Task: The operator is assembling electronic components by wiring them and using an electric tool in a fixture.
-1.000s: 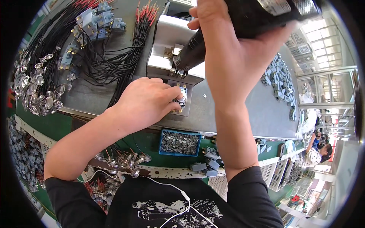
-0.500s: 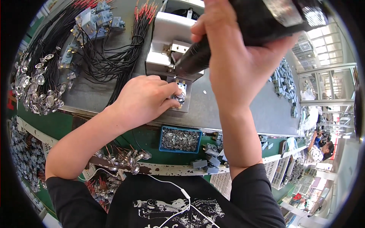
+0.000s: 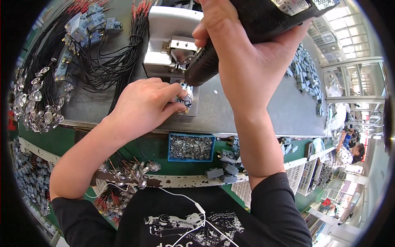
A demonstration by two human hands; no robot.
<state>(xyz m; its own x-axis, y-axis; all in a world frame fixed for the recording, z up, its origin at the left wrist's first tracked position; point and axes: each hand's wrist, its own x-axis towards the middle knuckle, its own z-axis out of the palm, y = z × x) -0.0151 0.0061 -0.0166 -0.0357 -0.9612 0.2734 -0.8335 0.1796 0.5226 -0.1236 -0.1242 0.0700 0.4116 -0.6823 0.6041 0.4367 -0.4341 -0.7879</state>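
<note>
My left hand (image 3: 144, 99) reaches in over the bench, thumb and forefinger pinching a small metal-and-white part with a round face (image 3: 187, 98). That part lies on a flat metal fixture plate (image 3: 192, 109) in front of a silver bench machine (image 3: 158, 37). My right hand (image 3: 251, 66) is wrapped round a black hand-held power tool (image 3: 263, 24) with a silver label. Its dark tapered nose points down and left, ending just above the part's far end. Whether the tip touches anything, I cannot tell.
Black wires with red ends (image 3: 123, 61), grey blocks (image 3: 82, 26) and round metal discs (image 3: 37, 103) crowd the left. A blue tray (image 3: 169, 150) of small metal pieces stands at the bench's near edge. More grey parts (image 3: 306, 76) lie far right; another person (image 3: 347, 154) is beyond.
The whole view has shifted, moving the bench leftward in it. The tool's nose has moved slightly right and nearer, uncovering more of the machine's jaw. My left hand keeps its pinch on the part.
</note>
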